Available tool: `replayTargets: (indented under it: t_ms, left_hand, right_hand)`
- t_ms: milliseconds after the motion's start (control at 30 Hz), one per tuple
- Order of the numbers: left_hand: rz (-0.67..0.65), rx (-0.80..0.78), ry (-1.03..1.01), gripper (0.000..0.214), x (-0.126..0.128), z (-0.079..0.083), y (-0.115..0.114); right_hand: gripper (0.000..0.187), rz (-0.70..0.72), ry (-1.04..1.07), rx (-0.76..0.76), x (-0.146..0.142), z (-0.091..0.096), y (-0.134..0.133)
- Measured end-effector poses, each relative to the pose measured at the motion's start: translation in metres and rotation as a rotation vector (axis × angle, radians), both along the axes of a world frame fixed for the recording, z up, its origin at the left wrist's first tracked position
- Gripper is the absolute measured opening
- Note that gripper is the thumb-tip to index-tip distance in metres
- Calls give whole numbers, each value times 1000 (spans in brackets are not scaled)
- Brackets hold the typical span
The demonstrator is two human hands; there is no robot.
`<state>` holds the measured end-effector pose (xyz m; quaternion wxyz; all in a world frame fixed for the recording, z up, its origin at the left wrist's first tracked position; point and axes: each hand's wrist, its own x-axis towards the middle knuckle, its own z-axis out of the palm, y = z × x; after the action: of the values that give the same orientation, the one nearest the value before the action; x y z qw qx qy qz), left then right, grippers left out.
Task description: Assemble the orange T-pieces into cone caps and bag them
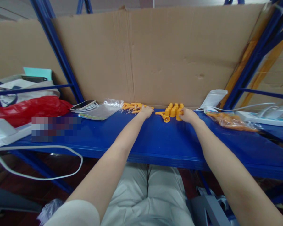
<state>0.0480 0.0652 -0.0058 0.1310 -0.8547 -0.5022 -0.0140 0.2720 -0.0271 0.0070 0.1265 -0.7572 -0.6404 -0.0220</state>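
Both my arms reach forward across a blue shelf [155,141]. My left hand [146,111] rests at a loose heap of small orange plastic pieces [132,107] by the cardboard wall, its fingers curled onto the nearest pieces. My right hand [188,115] touches the right side of a standing cluster of orange plastic parts [172,111], fingers closed against them. One orange part [164,117] lies tipped over at the front of the cluster. The fingertips of both hands are mostly hidden.
A cardboard sheet [167,53] backs the shelf. To the left lie a clear plastic bag [101,110], a phone with a white cable [83,104], and a red bag [30,108]. On the right sit a bag of orange pieces [228,121] and a white pouch [213,99]. Blue rack posts [58,50] stand on both sides.
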Motion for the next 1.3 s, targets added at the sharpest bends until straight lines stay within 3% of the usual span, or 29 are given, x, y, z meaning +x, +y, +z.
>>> replayTargets:
  t_ms: [267,433,600,833,1167,1300]
  left_hand:
    - [137,-9,-8,44,9,-1,-3]
    - [60,56,37,44,5,-2,0]
    - [51,15,116,43,3,1,3]
    - [-53,134,83,32,3,2,2]
    - [-33,151,96,37,5,11,4]
    - [-24,163,-46,39,2,19,4]
  right_hand:
    - [42,-9,7,-6,-1,1,0]
    - [38,-14,12,9,0,1,2]
    - [37,-12,26,15,4,-2,8]
    - [29,50,130,-84,4,-6,9]
    - [27,46,198,-73,4,-10,10]
    - [25,62,216,-76,4,-9,9]
